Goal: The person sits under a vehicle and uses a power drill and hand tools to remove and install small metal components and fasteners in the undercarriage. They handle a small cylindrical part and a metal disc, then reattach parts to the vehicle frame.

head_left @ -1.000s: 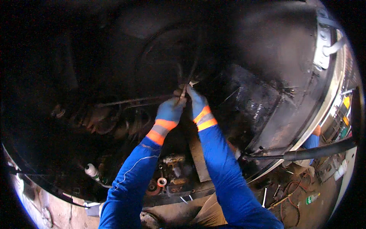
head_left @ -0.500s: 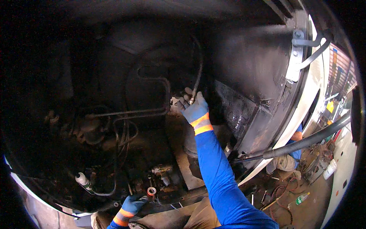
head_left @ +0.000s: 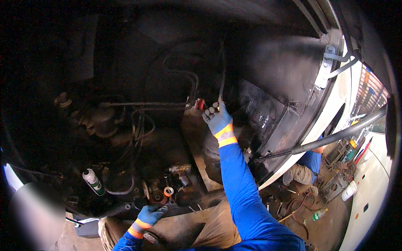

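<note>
Gloved in grey and blue, my right hand (head_left: 218,118) reaches deep into a dark vehicle compartment. Its fingers curl around the lower end of a thin dark hose (head_left: 222,75) that hangs from above. My left hand (head_left: 150,215), in a matching glove, rests at the front ledge (head_left: 197,207) with its fingers stretched out and nothing visible in them. Just beyond it stands a part with an orange-rimmed round opening (head_left: 168,191). A power tool (head_left: 180,169) lies behind that part. A small red thing (head_left: 200,104) shows beside my right hand.
Bent pipes (head_left: 146,105) cross the compartment. A white bottle with a green label (head_left: 93,182) stands at left. A dark strut (head_left: 339,144) slants out at right. Beyond it another person (head_left: 307,165) is low down, near a green-labelled plastic bottle (head_left: 320,214) and a white container (head_left: 349,191).
The view has shifted, so the compartment floor sits higher in the picture. My right hand stays at the hose's end, and the red thing beside it has come into sight. My left hand stays by the ledge.
</note>
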Demonstrator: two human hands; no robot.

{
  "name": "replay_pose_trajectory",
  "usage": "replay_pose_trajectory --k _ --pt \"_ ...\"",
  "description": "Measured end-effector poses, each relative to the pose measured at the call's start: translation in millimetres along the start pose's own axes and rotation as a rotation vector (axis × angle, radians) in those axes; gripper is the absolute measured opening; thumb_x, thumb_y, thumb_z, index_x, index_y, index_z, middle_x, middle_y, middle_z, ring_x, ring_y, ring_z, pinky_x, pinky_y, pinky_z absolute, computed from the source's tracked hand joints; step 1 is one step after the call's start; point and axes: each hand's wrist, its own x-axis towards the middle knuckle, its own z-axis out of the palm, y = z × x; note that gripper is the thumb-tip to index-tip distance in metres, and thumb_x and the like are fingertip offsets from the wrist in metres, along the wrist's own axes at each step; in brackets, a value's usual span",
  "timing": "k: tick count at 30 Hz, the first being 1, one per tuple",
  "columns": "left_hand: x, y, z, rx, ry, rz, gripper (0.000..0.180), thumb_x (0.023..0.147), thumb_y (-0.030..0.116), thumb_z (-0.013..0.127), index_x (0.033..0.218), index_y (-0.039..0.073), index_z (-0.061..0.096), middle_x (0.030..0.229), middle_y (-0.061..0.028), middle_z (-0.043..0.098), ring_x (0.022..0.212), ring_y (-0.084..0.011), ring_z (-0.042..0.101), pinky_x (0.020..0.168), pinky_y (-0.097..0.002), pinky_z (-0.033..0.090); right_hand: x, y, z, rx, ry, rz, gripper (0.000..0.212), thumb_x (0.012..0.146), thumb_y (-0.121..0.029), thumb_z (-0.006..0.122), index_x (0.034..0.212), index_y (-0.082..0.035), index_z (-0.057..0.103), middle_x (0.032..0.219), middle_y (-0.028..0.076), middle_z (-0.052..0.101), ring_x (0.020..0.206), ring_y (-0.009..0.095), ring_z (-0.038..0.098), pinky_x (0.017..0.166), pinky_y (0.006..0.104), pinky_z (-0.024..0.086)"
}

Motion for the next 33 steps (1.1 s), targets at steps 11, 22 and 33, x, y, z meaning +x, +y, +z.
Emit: replay_pose_trajectory --k 11,22,33 --pt "2.5 18.1 12.8 0.418 -0.063 0.194 0.026 0.088 0.019 0.064 0.11 0.006 0.067 0.101 -0.0184 0.067 0.09 -0.0315 0.067 0.077 -0.0335 0.052 11.3 19.4 -45.2 -0.455 0.201 -0.269 0.033 0.095 -0.04 0.055 0.075 -0.015 0.051 0.056 -0.002 0.04 0.046 0.012 0.04 0.043 0.0286 0.036" --pt "5.7 4.9 17.2 0.556 -0.06 0.284 0.026 0.089 0.019 0.063 0.11 0.004 0.067 0.098 -0.0168 0.069 0.09 -0.0259 0.069 0.078 -0.033 0.051 -29.1 -7.2 -13.9 0.314 -0.004 -0.04 0.027 0.087 -0.041 0.061 0.078 -0.019 0.049 0.068 -0.004 0.036 0.065 0.014 0.038 0.066 0.0319 0.038" --pt "7.3 -12.7 15.3 0.185 0.218 -0.004 0.012 0.091 0.012 0.061 0.094 0.002 0.068 0.083 0.0023 0.063 0.077 -0.0043 0.053 0.068 -0.0202 0.044 -229.7 58.6 0.7 -0.85 -0.414 -0.15 0.018 0.096 -0.016 0.05 0.101 -0.002 0.06 0.074 0.005 0.056 0.062 0.013 0.052 0.063 0.0297 0.047"
